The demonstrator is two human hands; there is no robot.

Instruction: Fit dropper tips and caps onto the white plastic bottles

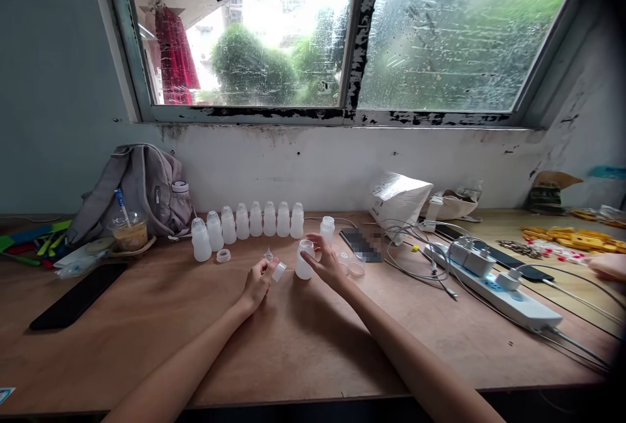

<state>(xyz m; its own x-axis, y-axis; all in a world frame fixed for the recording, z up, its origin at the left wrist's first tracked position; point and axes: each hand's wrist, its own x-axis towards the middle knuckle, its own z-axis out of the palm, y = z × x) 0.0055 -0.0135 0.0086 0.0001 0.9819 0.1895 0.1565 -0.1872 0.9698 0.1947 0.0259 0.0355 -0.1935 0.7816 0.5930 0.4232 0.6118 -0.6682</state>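
Observation:
My left hand is closed on a small clear part with a pointed tip, which looks like a bottle teat. A translucent cap-like piece shows beside the same fingers. My right hand curls round the right side of an open frosted baby bottle standing upright on the table. Just behind that hand is another uncapped bottle. To the left, several capped baby bottles form a curved row, with a loose white ring in front of them.
Clear rings and a dark phone lie right of my right hand. Farther right are tangled cables and a white power strip. On the left sit a grey backpack, a drink cup and a black phone.

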